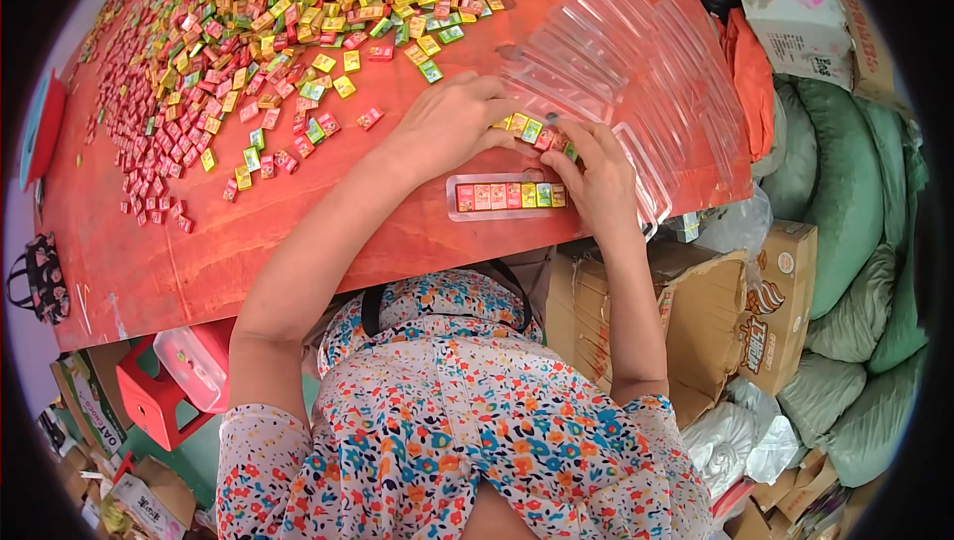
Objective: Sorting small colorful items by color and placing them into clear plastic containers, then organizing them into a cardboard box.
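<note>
Between my two hands, above the red table, is a short row of small coloured boxes, yellow, green and red, pressed side by side. The fingers of my left hand close on the row's left end. My right hand pinches its right end with thumb and fingers, partly hiding the boxes there. Just nearer to me lies a clear plastic tray holding a line of similar boxes, red and pink at the left, yellow and green at the right. It lies apart from the row in my hands.
A big heap of loose boxes covers the table's far left. Clear empty trays lie nested at the right. Below the table edge are an open cardboard box and a red stool. Green sacks are piled at the right.
</note>
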A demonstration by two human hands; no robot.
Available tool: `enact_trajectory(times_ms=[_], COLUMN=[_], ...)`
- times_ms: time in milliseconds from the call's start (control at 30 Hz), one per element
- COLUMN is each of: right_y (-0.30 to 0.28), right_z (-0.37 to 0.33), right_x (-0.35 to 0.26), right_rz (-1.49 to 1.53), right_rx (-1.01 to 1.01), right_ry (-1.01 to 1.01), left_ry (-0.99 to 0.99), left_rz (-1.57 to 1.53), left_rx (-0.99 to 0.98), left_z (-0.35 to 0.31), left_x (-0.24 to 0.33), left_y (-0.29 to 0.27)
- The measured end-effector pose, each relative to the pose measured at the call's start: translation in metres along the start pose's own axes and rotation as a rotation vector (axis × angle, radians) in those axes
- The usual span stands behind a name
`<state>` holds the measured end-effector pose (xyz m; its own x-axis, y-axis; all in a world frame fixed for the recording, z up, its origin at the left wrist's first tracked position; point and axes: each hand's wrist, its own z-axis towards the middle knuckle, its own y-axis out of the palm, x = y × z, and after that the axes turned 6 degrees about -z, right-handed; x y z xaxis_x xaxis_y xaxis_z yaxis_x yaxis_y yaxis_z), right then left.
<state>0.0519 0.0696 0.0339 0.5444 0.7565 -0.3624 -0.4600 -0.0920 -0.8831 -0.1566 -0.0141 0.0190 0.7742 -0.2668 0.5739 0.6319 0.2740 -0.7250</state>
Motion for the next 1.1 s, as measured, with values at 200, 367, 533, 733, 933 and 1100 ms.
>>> enact_trajectory(times_ms=[200,367,533,733,933,1100], right_y=[-0.003,0.005,0.012,0.016,0.014,0.013], right_z=[-0.005,-0.017,-0.025,-0.025,-0.023,-0.025], right_x=[0.001,-0.005,-0.015,-0.015,-0.015,-0.016], right_rz=[-0.105,-0.255,-0.249,-0.262,-0.146,-0.107], right_rx=[0.020,-0.142,-0.240,-0.245,-0.256,-0.246], right_ry=[-0.072,-0.192,-0.243,-0.349,-0.304,-0.318], left_ry=[0.087,0.017,0.002,-0.009,0.043,0.003], left_rz=[0.243,0.261,0.270,0.196,0.120,0.081], left_rx=[0.069,-0.140,-0.150,-0.103,-0.082,-0.074], left_z=[-0.018,-0.030,-0.042,-0.053,-0.055,-0.054], left_x=[0.009,0.016,0.024,0.031,0.018,0.024], left_y=[0.000,0.007,0.004,0.013,0.007,-0.002])
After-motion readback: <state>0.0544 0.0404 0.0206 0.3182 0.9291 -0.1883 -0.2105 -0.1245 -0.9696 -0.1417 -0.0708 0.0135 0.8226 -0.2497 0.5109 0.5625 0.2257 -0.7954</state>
